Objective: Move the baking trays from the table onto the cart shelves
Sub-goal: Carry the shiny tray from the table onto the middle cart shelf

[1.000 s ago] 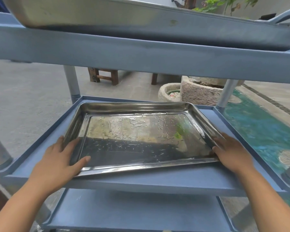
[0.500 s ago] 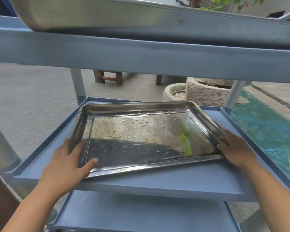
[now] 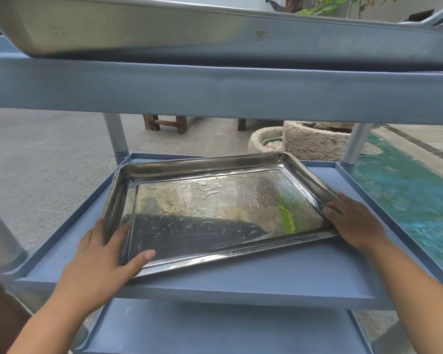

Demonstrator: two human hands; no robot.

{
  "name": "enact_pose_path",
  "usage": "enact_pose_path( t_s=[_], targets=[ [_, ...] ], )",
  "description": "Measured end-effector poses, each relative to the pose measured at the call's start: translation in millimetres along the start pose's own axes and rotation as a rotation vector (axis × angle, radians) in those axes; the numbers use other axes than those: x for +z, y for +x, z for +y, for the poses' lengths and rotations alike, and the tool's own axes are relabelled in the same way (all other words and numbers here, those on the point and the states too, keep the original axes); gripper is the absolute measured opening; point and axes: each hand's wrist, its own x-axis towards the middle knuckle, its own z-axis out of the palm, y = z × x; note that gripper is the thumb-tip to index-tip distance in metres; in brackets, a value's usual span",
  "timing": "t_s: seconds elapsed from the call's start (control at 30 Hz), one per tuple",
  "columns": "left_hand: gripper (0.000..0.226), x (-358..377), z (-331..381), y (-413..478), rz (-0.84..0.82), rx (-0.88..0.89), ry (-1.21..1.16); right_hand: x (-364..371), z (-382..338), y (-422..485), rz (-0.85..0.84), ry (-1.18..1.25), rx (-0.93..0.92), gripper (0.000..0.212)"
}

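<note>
Both hands, left (image 3: pixel 101 264) and right (image 3: pixel 356 223), are clamping the wet tray (image 3: pixel 210 208) askew on the shelf (image 3: pixel 279 274); slick rims could be slipping free.

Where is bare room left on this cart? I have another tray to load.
The bottom shelf looks bare. On the middle shelf, only strips show around the wet tray, held by left hand and right hand. The top tray fills the top.

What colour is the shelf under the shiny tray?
Blue-grey. The middle shelf under the tray shows best in the head view.
</note>
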Motion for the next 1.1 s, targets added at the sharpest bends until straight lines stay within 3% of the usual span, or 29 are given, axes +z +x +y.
enact_pose_path(
  t_s=[0.17,0.6,0.8,0.93,1.1],
  targets=[
    [0.101,-0.2,0.5,-0.6,0.001,-0.001,0.005,1.1,-0.6,2.9,0.001,0.005,-0.025,0.03],
    [0.109,6.1,-4.0,6.3,-0.003,-0.006,0.038,5.8,6.6,10.3,-0.001,-0.059,0.014,0.055],
    [0.106,-10.5,8.4,8.0,-0.176,-0.067,0.097,-11.3,-17.2,-11.3,-0.219,-0.202,0.144,0.067],
    [0.099,-46.1,30.9,-8.5,-0.304,-0.048,0.123,-48.0,-57.7,-70.5,-0.208,-0.19,-0.039,0.064],
    [0.098,-118.8,73.7,-24.1,-0.481,0.005,0.105,-114.2,-109.2,-131.2,-0.476,-0.104,-0.018,0.069]
  ],
)
